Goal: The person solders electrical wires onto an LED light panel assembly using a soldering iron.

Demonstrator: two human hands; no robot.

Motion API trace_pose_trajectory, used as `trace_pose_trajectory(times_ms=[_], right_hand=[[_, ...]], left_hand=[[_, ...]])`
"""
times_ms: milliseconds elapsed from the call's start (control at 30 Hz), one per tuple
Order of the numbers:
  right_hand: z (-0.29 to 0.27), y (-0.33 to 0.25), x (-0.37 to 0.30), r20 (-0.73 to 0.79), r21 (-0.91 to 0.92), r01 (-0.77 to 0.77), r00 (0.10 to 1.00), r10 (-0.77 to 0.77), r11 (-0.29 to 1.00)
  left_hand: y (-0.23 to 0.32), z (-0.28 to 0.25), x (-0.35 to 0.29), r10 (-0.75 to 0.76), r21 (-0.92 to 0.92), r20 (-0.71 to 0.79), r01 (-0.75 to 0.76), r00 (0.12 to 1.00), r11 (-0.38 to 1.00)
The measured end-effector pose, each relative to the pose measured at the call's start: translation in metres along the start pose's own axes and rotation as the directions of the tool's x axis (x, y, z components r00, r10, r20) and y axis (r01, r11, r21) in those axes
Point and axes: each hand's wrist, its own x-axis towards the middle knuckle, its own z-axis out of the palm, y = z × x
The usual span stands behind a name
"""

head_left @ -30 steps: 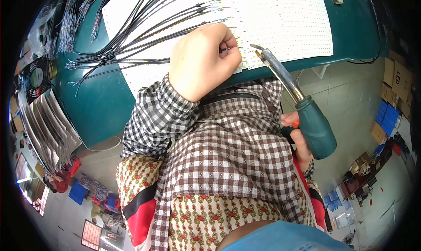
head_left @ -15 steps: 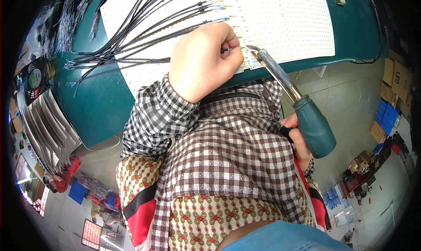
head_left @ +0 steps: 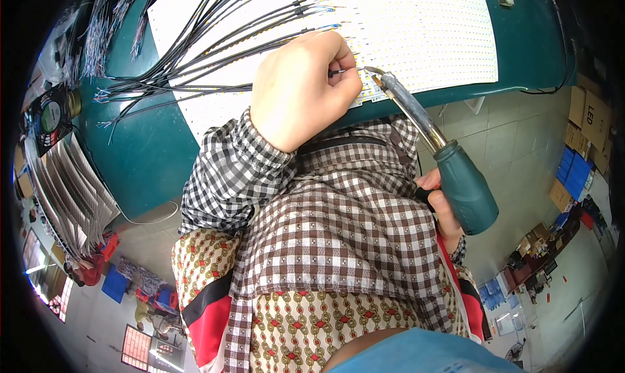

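My left hand [head_left: 303, 90] lies over the near part of a white panel [head_left: 430, 41] dotted with rows of small yellow chips. Its thumb and index finger pinch the end of a thin black cable [head_left: 336, 73], whose tip points right. In my right hand [head_left: 445, 207] is a soldering iron with a green handle [head_left: 467, 187], its trigger side partly hidden behind the handle. The bent iron tip [head_left: 374, 70] is at the panel's near edge, close to the cable end; whether they touch I cannot tell. Several black cables [head_left: 195, 44] fan across the panel's left side.
The panel lies on a green table [head_left: 150, 178]. More bundled cables with bare coloured ends [head_left: 97, 51] hang at the back left. A small fan [head_left: 53, 116] and a stack of panels [head_left: 68, 191] stand left. Cardboard boxes [head_left: 589, 122] are piled far right.
My left fingers have shifted very slightly to the right, bringing the cable end nearer the iron tip. The soldering iron stays practically in place.
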Motion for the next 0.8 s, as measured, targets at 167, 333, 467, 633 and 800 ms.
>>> trace_pose_trajectory(times_ms=[167,333,467,633,800], right_hand=[[-0.0007,0.0016,0.0,0.011,-0.06,0.024,1.0,-0.023,0.998],[-0.0005,0.0022,-0.0011,0.001,-0.074,0.016,1.0,-0.016,0.997],[-0.0012,0.0058,-0.0025,-0.005,-0.064,0.0,1.0,0.0,0.998],[-0.0014,0.001,-0.0019,0.007,-0.141,-0.007,1.0,0.009,0.99],[0.001,-0.0035,0.0018,0.016,-0.035,0.015,1.0,-0.015,0.999]], left_hand=[[-0.0011,0.0006,0.0003,-0.001,-0.01,-0.001,0.001,1.0,1.0],[0.0001,0.0004,0.0001,-0.01,-0.018,0.002,0.01,1.0,1.0],[-0.0006,0.0012,-0.0001,0.004,0.0,-0.006,-0.004,1.0,1.0],[0.0004,-0.0011,0.0012,-0.004,-0.004,-0.002,0.004,1.0,1.0],[-0.0005,0.0015,-0.0001,-0.001,0.005,-0.001,0.001,1.0,1.0]])
